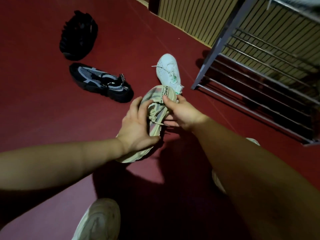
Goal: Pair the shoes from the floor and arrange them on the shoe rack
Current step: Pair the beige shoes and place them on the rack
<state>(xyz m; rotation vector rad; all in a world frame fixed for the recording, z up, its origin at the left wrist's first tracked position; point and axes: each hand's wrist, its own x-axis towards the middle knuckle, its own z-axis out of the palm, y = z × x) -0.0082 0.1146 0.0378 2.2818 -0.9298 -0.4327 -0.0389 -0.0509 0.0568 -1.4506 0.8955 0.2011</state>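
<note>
The dark red floor (43, 110) fills most of the view; the shoe rack (223, 37), a grey metal frame with tiers of thin rods, stands at upper right against a ribbed wall panel (190, 16); no shoe is visible on the rack's tiers. A black shoe (78, 35) lies on the floor at upper left; a black-and-grey sneaker (100, 82) lies just below it, apart from it; a white sneaker (168, 71) lies near the rack's front post. A pale shoe (98, 220) is at the bottom edge; another pale shape (252, 141) is mostly hidden behind the right forearm. The beige sneaker (156, 93) is held between both hands at centre, heel end towards the white sneaker, toe end towards the person; whether the toe touches the floor cannot be told. The left hand (136, 125) holds the sneaker's side, fingers (138, 108) spread over the upper, thumb against the sole edge. The right hand (181, 113) pinches the heel collar, thumb on top, fingers curled beneath. The knotted laces (153, 115) lie between the two hands.
</note>
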